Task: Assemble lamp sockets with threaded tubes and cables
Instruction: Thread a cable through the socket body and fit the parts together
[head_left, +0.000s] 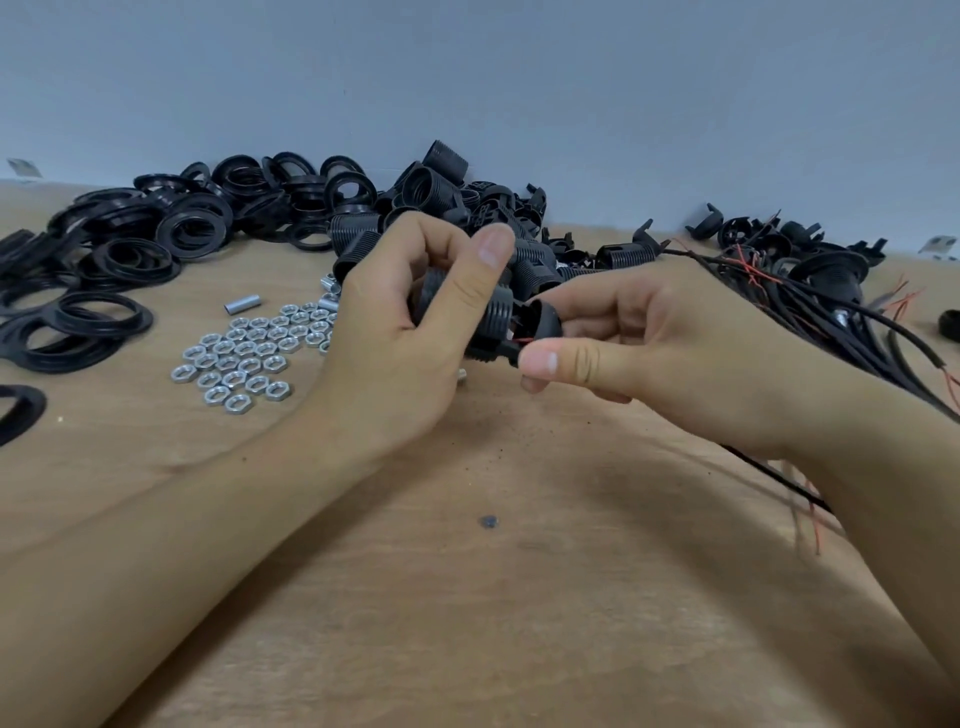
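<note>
Above the middle of the wooden table, my left hand grips a black threaded socket body, thumb on top and fingers curled round it. My right hand pinches the black socket cap against the body's right end. A bit of red wire shows in the gap between the two parts. A black cable trails from under my right wrist. Most of the socket is hidden by my fingers.
Black rings are heaped at the back left, threaded socket bodies at the back centre. Steel hex nuts and short metal tubes lie left of my hands. A bundle of black cables and socket caps fill the right.
</note>
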